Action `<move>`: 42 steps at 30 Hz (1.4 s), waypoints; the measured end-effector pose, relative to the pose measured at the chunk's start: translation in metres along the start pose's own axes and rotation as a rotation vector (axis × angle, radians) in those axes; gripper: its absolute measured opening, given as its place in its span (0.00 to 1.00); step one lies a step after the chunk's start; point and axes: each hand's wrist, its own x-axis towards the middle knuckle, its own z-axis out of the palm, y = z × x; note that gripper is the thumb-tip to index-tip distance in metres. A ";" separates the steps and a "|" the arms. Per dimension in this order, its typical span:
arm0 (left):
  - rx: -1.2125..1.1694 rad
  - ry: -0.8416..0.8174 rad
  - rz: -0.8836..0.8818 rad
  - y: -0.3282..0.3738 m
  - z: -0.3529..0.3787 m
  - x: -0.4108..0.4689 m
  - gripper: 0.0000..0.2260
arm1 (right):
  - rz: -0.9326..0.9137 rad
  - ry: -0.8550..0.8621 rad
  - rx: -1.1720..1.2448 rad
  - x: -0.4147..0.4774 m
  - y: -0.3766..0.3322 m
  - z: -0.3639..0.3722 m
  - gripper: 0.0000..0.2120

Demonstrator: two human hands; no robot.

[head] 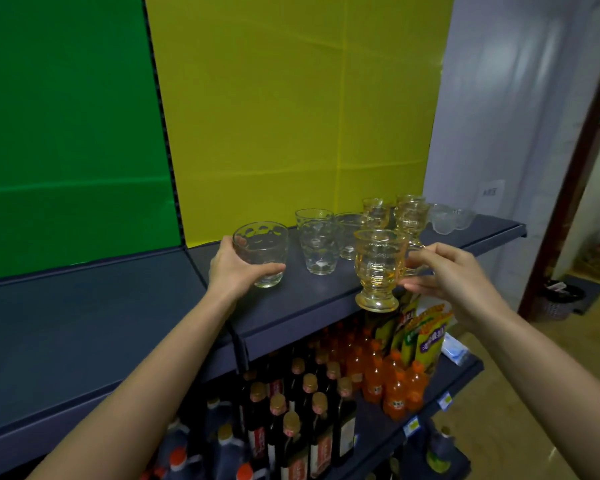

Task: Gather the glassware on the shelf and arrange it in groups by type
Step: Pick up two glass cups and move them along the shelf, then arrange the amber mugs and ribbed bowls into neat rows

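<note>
My left hand point(234, 266) grips a clear dimpled tumbler point(262, 252) that stands on the dark shelf point(125, 306). My right hand point(447, 275) holds an amber footed mug point(378, 268) by its handle, with the foot hanging over the shelf's front edge. Behind them stand two more clear tumblers point(317, 242), one behind the other. Further right are two or three amber footed mugs point(409, 213), and small clear cups point(449, 216) sit at the far right end.
A yellow panel point(291, 109) and a green panel point(66, 126) back the shelf. The lower shelf holds dark sauce bottles point(291, 410), orange drink bottles point(388, 379) and snack bags point(426, 334). At the right are a white wall and a doorway.
</note>
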 end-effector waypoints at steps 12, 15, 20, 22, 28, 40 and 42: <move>0.026 -0.032 -0.151 -0.010 0.046 0.065 0.36 | -0.011 0.023 -0.005 0.090 0.012 -0.033 0.08; -0.023 -0.054 -0.168 -0.014 0.053 0.076 0.40 | -0.019 0.008 -0.025 0.113 0.014 -0.043 0.07; -0.029 -0.063 -0.156 -0.017 0.061 0.087 0.35 | 0.000 -0.018 -0.018 0.146 0.030 -0.056 0.07; -0.012 -0.125 -0.155 -0.012 0.060 0.086 0.36 | 0.013 -0.033 -0.020 0.157 0.037 -0.063 0.07; 0.276 -0.138 0.064 0.009 0.042 0.082 0.48 | 0.061 -0.085 0.005 0.187 0.045 -0.084 0.07; 0.470 0.117 0.506 0.100 0.136 0.034 0.10 | 0.099 -0.330 -0.021 0.253 0.064 -0.089 0.07; 0.473 0.102 0.517 0.108 0.161 0.029 0.13 | 0.086 -0.390 -0.018 0.261 0.067 -0.090 0.08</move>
